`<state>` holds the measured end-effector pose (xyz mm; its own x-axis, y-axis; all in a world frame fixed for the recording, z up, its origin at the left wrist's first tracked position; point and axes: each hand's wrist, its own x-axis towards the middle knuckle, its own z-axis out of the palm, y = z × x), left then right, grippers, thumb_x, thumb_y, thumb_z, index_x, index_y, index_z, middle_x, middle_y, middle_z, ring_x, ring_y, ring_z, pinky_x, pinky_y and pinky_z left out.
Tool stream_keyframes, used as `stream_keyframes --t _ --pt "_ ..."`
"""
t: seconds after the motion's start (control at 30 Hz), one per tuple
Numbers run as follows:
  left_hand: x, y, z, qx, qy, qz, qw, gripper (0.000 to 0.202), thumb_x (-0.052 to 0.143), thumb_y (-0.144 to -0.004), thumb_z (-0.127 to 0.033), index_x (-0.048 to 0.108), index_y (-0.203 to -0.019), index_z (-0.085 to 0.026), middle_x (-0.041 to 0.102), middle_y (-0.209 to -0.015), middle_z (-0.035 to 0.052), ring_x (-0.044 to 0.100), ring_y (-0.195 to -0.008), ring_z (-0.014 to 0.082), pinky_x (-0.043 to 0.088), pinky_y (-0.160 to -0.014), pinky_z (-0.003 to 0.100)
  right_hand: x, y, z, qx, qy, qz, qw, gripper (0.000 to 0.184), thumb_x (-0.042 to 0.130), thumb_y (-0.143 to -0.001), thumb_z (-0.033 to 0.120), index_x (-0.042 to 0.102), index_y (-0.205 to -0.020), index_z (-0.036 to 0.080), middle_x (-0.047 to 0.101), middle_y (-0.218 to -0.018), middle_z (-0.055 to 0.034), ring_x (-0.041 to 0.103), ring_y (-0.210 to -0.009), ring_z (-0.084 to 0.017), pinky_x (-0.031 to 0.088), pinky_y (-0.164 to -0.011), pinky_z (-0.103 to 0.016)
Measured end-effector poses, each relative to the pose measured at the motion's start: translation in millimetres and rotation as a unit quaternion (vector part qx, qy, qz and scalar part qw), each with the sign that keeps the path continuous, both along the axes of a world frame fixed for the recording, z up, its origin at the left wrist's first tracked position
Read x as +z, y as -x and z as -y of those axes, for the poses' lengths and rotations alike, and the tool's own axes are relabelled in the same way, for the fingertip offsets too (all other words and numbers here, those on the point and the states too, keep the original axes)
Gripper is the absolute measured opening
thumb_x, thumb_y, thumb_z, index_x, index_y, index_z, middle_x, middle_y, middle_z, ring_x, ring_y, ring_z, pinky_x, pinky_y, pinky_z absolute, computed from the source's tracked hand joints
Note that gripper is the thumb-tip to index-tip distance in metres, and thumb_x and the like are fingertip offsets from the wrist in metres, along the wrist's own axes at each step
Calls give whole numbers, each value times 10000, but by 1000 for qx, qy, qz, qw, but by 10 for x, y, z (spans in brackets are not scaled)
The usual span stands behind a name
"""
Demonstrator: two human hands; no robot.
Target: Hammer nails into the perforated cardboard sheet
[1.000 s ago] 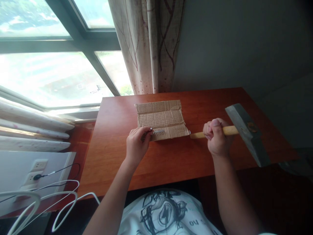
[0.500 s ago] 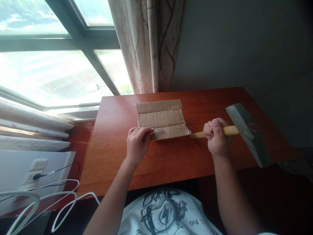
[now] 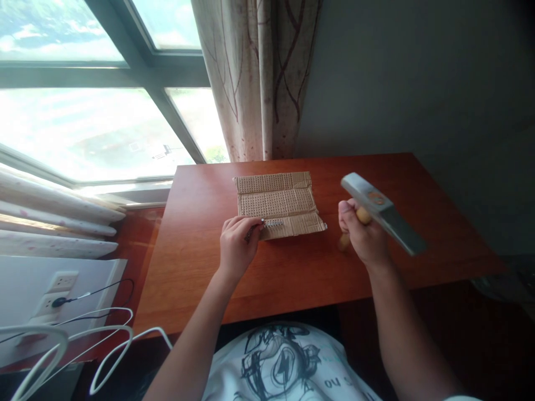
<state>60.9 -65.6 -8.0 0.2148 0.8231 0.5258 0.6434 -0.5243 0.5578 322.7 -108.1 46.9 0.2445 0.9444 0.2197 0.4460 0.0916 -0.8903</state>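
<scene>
My right hand [image 3: 365, 231] is wrapped round the wooden handle of a hammer [image 3: 384, 209], whose grey metal head is tilted above the table, slightly blurred. On the table lies a piece of cardboard [image 3: 276, 203], creased into three strips and dotted with rows of small holes. My left hand [image 3: 238, 239] rests at its near left corner, thumb and finger pinched on a small nail with a shiny head [image 3: 262, 221]. Beside those fingertips, rows of small silvery nail heads [image 3: 274, 223] show on the near strip. My fingers hide the nail's shaft.
The reddish-brown wooden table [image 3: 200, 203] has its near edge close to my body. A window [image 3: 83, 128] and a patterned curtain [image 3: 251, 78] stand behind and left. White cables [image 3: 125, 334] loop at the lower left, near a wall socket [image 3: 58, 292].
My right hand has swung the hammer to the left and turned it, bringing its head nearer the cardboard. My left hand keeps its pinch at the same place on the cardboard.
</scene>
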Motion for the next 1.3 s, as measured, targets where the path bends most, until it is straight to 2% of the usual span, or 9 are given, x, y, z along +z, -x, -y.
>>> stream_keyframes --t 0.1,0.2,0.27,0.37,0.5,0.67,0.87,1.2,1.3 --pt "-14 8 0 -5 4 5 1000 53 635 -882 -193 684 -880 -214 741 -857 8 666 -835 185 476 -822 349 124 77 22 35 41 83 995 289 612 -892 481 549 -803 213 543 -647 34 499 -566 -118 366 -541 -255" --pt "-29 13 1 -6 9 11 1000 53 633 -887 -207 685 -882 -219 746 -866 5 670 -842 184 476 -829 351 231 175 16 113 79 170 976 218 577 -927 415 563 -857 208 577 -685 31 517 -591 -121 338 -556 -253" --pt "-37 14 0 -5 10 13 1000 59 628 -892 -213 685 -880 -219 748 -866 7 672 -846 187 475 -830 354 275 243 -9 141 87 216 962 235 530 -960 409 561 -842 207 595 -696 24 539 -615 -129 329 -577 -256" --pt "-44 15 -1 -5 12 13 1000 70 620 -897 -218 686 -874 -219 749 -862 11 673 -852 193 474 -832 360 323 347 -63 143 101 313 933 315 463 -990 439 554 -797 208 599 -662 11 553 -610 -147 297 -585 -274" --pt "-46 20 -2 -9 18 12 1000 76 615 -902 -225 688 -882 -224 754 -878 10 672 -856 195 468 -835 365 442 499 -119 142 117 410 893 350 391 -1011 459 573 -844 211 650 -690 -15 589 -622 -172 253 -577 -291" --pt "-42 21 -2 -11 18 11 1000 81 609 -903 -219 687 -883 -227 755 -882 8 673 -865 197 464 -836 363 612 691 -136 142 108 457 871 333 371 -1020 460 565 -893 221 695 -756 -20 632 -670 -185 217 -570 -298" --pt "-60 24 -7 -8 9 -5 1000 97 601 -903 -211 676 -842 -220 744 -830 13 672 -863 204 458 -817 356 582 801 -141 156 146 502 838 338 349 -1030 459 568 -938 219 726 -823 -50 660 -713 -206 216 -575 -299" --pt "-63 35 3 -12 32 -15 999 109 584 -917 -247 687 -888 -226 743 -871 25 656 -886 210 454 -839 370 574 785 -129 158 147 490 845 342 355 -1027 457 588 -947 220 730 -831 -60 674 -737 -216 270 -583 -295" --pt "-65 43 10 -14 37 -17 999 99 595 -914 -257 690 -920 -231 744 -910 26 645 -946 218 442 -888 384 564 783 -130 158 147 489 845 352 351 -1027 460 594 -954 216 728 -830 -63 672 -732 -215 274 -584 -295"
